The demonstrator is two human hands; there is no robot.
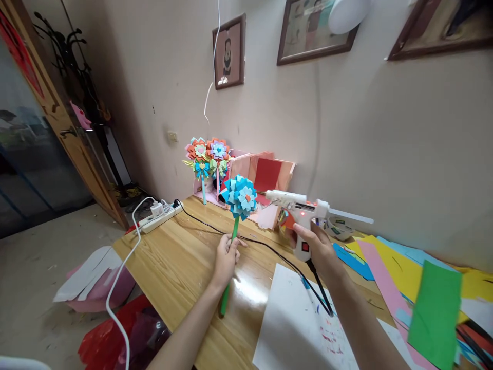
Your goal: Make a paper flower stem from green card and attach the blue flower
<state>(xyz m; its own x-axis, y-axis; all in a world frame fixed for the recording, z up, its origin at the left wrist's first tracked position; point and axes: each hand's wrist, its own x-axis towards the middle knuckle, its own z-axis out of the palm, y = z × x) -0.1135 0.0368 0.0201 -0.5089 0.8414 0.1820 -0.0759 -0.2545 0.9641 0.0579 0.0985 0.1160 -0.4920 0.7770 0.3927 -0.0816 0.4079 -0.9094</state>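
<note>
My left hand is closed round the green stem of a blue paper flower, held upright above the wooden table. Pale blue petals with a small orange centre face me. In my right hand is a white hot glue gun, its fingers wrapped round the handle. The nozzle points left toward the flower head, a little apart from it. A clear glue stick juts from the gun's back, and small red lights glow on its body. A black cord hangs from the handle.
Finished-looking paper flowers stand at the back beside a pink box. A power strip lies at the table's left edge. White paper and coloured sheets cover the right side. The black cord crosses the table.
</note>
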